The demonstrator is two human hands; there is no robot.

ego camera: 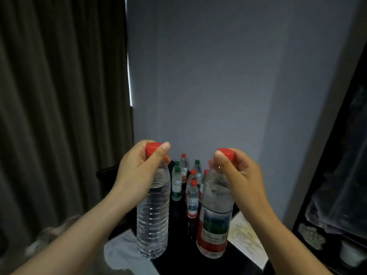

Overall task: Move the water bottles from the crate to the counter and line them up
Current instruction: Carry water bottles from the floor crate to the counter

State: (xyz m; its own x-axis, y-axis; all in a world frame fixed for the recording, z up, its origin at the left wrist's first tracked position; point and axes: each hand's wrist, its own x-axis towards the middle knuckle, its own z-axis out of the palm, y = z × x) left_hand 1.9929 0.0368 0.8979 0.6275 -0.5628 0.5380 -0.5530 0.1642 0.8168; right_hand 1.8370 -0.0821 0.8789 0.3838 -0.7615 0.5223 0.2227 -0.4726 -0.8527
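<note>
A person's two bare hands each carry a large clear plastic water bottle by the neck over a glossy black counter (178, 262). The left hand (139, 165) is closed around the red cap and neck of a ribbed, label-less bottle (153, 215); the right hand (234, 167) pinches the red cap of a bottle with a red-and-green printed label (214, 221).

Both bottles hang upright, long axes near vertical, their bases low over the counter's near end; whether they touch it cannot be told. At twelve o'clock from the hands, between the two carried bottles and farther along the counter, stands a cluster of smaller clear bottles with red and green caps (188, 181).

The coming move looks to turn on that gap: each bottle sits straight below its own hand, so setting down calls for a plain lowering, then lining up toward the twelve o'clock group. Neither hand looks clearly nearer.

A white printed sheet (246, 237) lies at four o'clock. The crate is not in view.
</note>
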